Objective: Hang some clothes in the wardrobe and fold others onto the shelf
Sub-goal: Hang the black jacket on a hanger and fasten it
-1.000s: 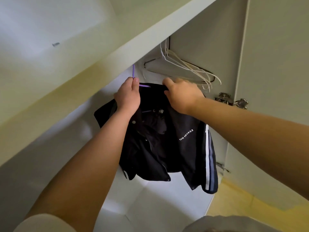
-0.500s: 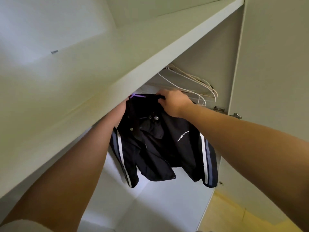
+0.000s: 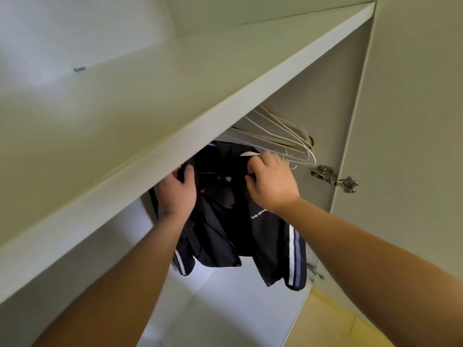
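A black jacket (image 3: 225, 229) with white and blue sleeve stripes hangs inside the wardrobe, just under the shelf (image 3: 175, 151). A sliver of its purple hanger (image 3: 212, 145) shows at the top left. My left hand (image 3: 179, 190) grips the jacket's left shoulder, fingertips hidden behind the shelf edge. My right hand (image 3: 271, 181) pinches the fabric at the collar, near a white label (image 3: 248, 153). The rail is hidden.
Several bare white hangers (image 3: 283, 139) hang right of the jacket. The open wardrobe door (image 3: 406, 146) stands at the right, with a metal hinge (image 3: 333, 178) on the side wall. A white wardrobe floor (image 3: 225, 304) lies below, and yellow flooring (image 3: 333, 321) at the bottom right.
The jacket has gone deeper under the shelf. My left hand dropped from the hanger hook to the left shoulder, and my right hand moved to the collar.
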Available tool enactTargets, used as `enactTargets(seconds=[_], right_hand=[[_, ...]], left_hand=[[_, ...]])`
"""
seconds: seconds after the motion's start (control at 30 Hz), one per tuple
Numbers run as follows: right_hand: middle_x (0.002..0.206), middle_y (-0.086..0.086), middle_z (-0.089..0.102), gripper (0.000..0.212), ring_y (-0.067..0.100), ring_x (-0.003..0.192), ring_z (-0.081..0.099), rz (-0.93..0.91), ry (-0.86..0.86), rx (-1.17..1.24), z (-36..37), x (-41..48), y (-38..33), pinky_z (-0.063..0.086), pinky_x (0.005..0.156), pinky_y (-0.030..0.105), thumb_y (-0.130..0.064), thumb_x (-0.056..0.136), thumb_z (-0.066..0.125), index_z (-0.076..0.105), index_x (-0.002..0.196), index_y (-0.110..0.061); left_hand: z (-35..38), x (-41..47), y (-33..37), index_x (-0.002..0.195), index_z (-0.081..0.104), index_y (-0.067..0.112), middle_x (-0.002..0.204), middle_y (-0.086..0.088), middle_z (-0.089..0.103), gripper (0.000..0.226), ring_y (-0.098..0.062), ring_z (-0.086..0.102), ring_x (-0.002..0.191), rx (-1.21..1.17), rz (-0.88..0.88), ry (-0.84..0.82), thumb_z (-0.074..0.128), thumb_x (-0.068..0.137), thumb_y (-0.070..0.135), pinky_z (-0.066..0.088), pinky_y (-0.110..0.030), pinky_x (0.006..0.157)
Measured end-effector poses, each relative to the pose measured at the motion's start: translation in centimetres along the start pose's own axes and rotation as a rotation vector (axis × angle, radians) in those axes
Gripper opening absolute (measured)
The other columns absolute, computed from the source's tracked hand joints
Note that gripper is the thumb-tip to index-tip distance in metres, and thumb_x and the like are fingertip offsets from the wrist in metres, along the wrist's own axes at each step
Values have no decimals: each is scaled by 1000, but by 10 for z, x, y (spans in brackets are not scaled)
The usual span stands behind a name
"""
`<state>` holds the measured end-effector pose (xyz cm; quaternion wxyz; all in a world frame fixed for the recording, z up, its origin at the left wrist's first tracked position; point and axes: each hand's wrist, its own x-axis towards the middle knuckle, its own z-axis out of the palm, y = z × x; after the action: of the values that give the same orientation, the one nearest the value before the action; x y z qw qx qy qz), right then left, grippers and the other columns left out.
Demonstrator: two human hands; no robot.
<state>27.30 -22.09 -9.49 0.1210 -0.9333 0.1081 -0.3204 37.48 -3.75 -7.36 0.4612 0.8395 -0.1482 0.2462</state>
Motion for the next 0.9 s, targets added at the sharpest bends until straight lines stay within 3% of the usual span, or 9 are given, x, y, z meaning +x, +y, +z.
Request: enactTargets(seconds=[0.1, 0.13, 0.27, 0.4, 0.57, 0.67, 0.77, 0.9], right_hand=[[103, 8, 59, 18, 34, 92, 58, 95, -341, 116, 21, -30, -5, 43, 71, 35, -23, 92, 53, 58, 108, -17], [108, 8, 59, 22, 34, 95, 60, 128, -464, 115, 29, -40, -6, 47, 73, 35, -23, 93, 50, 57, 114, -20], [124, 8, 58, 42, 33, 106, 61, 222, -818, 174, 78, -83, -3, 53, 92, 40, -14, 92, 47, 55, 130, -30], [136, 12, 53, 52, 36, 116, 58, 256, -975, 246, 138, -127, 6, 51, 100, 41, -7, 93, 46, 49, 141, -28], [139, 12, 52, 58, 32, 117, 58, 253, -1002, 289, 243, -188, 32, 51, 98, 36, -6, 97, 48, 36, 151, -23], [127, 15, 59, 54, 28, 101, 60, 220, -983, 237, 310, -225, 56, 50, 83, 33, -8, 96, 50, 39, 148, -16], [123, 17, 60, 50, 30, 95, 60, 257, -887, 145, 369, -245, 80, 47, 69, 29, -9, 94, 52, 40, 142, -8], [133, 16, 49, 61, 33, 119, 55, 376, -605, 55, 429, -262, 101, 49, 92, 36, -20, 93, 57, 27, 146, -9]], left_hand=[[15, -33, -40, 98, 57, 7, 95, -10, 62, 20, -17, 55, 78, -27, -216, -60, 69, 90, 20, 43, -13, 70], [19, -44, -49, 98, 56, 10, 93, -7, 62, 19, -17, 56, 78, -16, -279, -102, 68, 91, 21, 40, -12, 67], [44, -91, -99, 97, 53, 12, 89, -6, 62, 18, -23, 59, 82, 8, -342, -243, 69, 89, 15, 48, -37, 79], [73, -135, -148, 101, 57, 13, 85, 2, 60, 17, -23, 58, 85, 38, -457, -335, 66, 88, 7, 45, -33, 81], [136, -178, -241, 93, 61, 23, 89, -3, 68, 19, -28, 66, 88, -3, -553, -342, 63, 83, 8, 53, -35, 80], [175, -203, -290, 87, 59, 23, 80, -4, 68, 20, -28, 68, 78, -157, -600, -211, 63, 84, 4, 50, -29, 68], [211, -220, -331, 88, 59, 21, 78, -3, 67, 16, -18, 66, 68, -299, -608, -133, 70, 85, 9, 51, -31, 71], [248, -239, -381, 88, 58, 16, 81, -1, 64, 23, -15, 64, 69, -353, -715, -195, 77, 85, 28, 54, -36, 75]])
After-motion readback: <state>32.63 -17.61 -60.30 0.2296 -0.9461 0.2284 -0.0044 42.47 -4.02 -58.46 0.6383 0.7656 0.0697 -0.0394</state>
